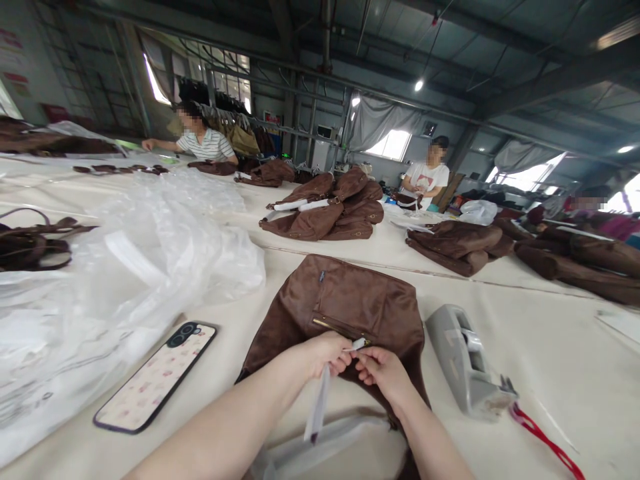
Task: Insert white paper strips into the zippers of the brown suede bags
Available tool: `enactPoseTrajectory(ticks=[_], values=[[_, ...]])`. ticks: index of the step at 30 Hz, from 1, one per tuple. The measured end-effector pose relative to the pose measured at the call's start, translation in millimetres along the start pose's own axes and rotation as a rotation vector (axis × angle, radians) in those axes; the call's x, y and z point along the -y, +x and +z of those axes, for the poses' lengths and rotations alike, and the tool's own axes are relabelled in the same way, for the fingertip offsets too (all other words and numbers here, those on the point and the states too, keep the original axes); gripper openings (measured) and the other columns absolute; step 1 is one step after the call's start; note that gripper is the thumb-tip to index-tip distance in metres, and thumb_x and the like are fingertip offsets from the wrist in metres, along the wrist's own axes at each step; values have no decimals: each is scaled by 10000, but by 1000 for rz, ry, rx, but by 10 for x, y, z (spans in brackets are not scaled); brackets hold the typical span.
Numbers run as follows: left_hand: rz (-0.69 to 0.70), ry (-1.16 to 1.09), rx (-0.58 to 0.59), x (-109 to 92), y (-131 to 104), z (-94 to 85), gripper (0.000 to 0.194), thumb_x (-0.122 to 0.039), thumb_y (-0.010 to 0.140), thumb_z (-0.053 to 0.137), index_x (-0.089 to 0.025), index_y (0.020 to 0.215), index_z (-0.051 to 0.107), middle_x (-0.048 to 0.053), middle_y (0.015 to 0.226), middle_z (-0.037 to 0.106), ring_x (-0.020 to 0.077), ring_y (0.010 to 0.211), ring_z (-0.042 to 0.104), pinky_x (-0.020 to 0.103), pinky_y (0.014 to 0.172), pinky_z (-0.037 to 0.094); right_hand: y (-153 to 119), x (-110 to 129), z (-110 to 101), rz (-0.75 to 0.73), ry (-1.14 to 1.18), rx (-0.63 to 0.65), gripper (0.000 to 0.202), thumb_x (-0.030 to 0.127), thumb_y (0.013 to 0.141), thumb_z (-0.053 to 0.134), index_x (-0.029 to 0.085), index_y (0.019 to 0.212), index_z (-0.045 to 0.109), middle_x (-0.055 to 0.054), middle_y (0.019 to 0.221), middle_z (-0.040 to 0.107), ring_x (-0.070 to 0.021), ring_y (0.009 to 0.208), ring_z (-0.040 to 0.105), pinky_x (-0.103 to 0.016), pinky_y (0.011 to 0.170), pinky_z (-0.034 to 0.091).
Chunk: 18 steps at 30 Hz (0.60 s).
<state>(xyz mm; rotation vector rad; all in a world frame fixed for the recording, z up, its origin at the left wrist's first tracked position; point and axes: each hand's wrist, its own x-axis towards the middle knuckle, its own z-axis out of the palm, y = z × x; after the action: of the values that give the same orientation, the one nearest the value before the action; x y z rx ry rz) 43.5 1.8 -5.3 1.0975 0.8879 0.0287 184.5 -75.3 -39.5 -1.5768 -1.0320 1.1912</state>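
A brown handbag (370,290) lies on the table right in front of me, with a brass zipper (325,324) across its face. My left hand (330,353) is closed over the lower part of the bag, gripping a thin white strip (317,407) whose loose end hangs below it. A small white piece (358,344) shows at the fingertips, beside the zipper's right end. Touching the left fingers, my right hand (383,370) is closed in a pinch; what lies inside it is too small to make out. The bag's strap, partly wrapped in white (345,437), curves beneath my wrists.
Right of the bag stands a grey tape dispenser (460,360), with a red cord (545,440) at its front. A phone (160,377) and clear plastic sheeting (175,247) lie left. Piled brown bags (330,207) are farther back. Two people work across the table.
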Motion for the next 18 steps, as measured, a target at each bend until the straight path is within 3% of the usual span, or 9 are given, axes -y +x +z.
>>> enactPoseTrajectory(ticks=[5, 7, 9, 13, 16, 18], values=[[-85, -144, 344, 7, -16, -68, 262, -287, 896, 385, -167, 672, 448, -88, 494, 191, 51, 358, 92, 168, 361, 79, 70, 46, -5, 24, -30, 51, 119, 255, 670, 586, 148, 619, 602, 17, 500, 593, -77, 434, 535, -162, 417, 395], [-72, -124, 391, 29, -6, -29, 310, -362, 895, 399, -170, 657, 453, -93, 483, 171, 52, 354, 79, 166, 354, 83, 70, 58, -3, 26, -37, 47, 137, 249, 676, 576, 151, 581, 583, 18, 475, 582, -75, 430, 537, -155, 416, 394], [0, 17, 283, 45, -5, 40, 356, -426, 884, 410, -173, 639, 460, -95, 467, 188, 53, 345, 102, 172, 357, 119, 69, 61, 11, 35, -49, 24, 180, 264, 687, 579, 156, 544, 555, 17, 445, 566, -77, 409, 532, -151, 391, 377], [220, 307, -106, 49, -48, 187, 432, -402, 924, 284, -178, 611, 480, -68, 437, 276, 84, 353, 238, 216, 408, 253, 56, 46, 30, 22, -65, -22, 233, 319, 715, 585, 161, 548, 547, 13, 455, 571, -70, 358, 497, -150, 337, 333], [406, 509, -348, 49, -112, 241, 375, -319, 929, 298, -168, 669, 523, 0, 561, 490, 127, 523, 468, 251, 566, 384, 6, 17, -5, -10, -56, -42, 215, 355, 724, 584, 154, 651, 599, 0, 547, 620, -65, 362, 489, -155, 322, 325], [571, 862, -509, 54, -161, 255, 283, -250, 912, 338, -156, 767, 563, 60, 733, 597, 174, 699, 562, 285, 686, 421, -41, 0, -42, -40, -1, -86, 223, 377, 709, 605, 154, 717, 611, -3, 593, 632, -67, 378, 491, -157, 316, 322]])
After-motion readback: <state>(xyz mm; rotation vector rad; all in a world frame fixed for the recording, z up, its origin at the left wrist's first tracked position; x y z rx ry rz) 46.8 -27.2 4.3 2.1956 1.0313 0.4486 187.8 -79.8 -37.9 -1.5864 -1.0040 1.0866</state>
